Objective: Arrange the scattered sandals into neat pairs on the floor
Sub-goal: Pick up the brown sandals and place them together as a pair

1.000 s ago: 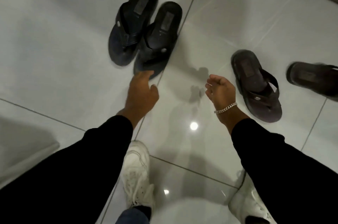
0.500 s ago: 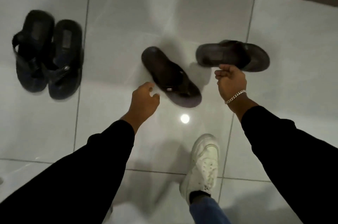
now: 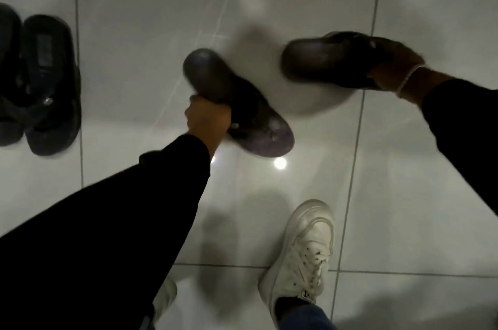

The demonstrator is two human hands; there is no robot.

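Observation:
Two dark brown sandals are in my hands over the white tiled floor. My left hand [image 3: 208,119] grips the side of one brown sandal [image 3: 258,127], which lies diagonally at the centre. My right hand [image 3: 398,65], with a silver bracelet at the wrist, is closed on the strap end of the other brown sandal [image 3: 315,63], which points left and looks raised above its shadow. Both are blurred by motion. A pair of black sandals [image 3: 45,82] lies side by side at the left edge, partly cut off by the frame.
My white sneaker [image 3: 304,251] stands on the tiles at the lower centre right, and a second one [image 3: 167,294] shows under my left sleeve. Glossy floor tiles [image 3: 404,195] with ceiling-light reflections surround the sandals.
Both hands were free and reaching; now each has closed on a brown sandal. The view has shifted right, pushing the black pair to the left edge.

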